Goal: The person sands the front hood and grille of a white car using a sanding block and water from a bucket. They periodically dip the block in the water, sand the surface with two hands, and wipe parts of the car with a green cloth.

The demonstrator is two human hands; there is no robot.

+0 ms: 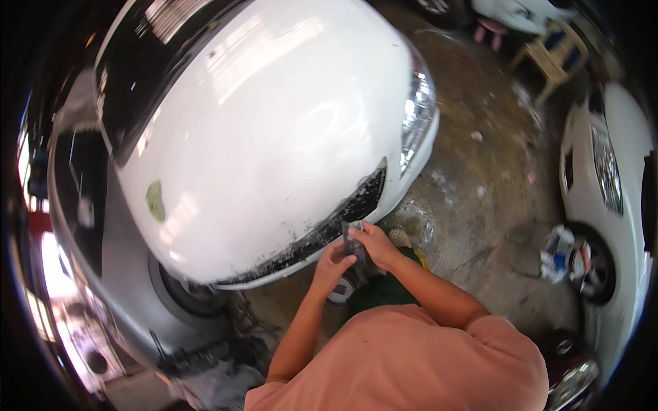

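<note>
Both hands are in front of a white car's nose, close to its dark grille (336,222). Between them is a thin, dark grey sheet (355,250), creased or folded; its exact kind is too small to tell. My right hand (373,243) pinches its upper part between thumb and fingers. My left hand (334,267) has its fingers curled at the sheet's left side, with the thumb against it. The white hood (274,130) spreads out beyond the hands, with dark specks along its front edge. A greenish flat piece (155,201) lies on the hood's left part.
A grey car (127,274) stands close on the left. Another white car (606,198) is parked at the right, with a cluttered stool or container (565,253) by its wheel. A beige plastic chair (552,58) stands at the far right. The concrete floor (480,164) has wet-looking stains.
</note>
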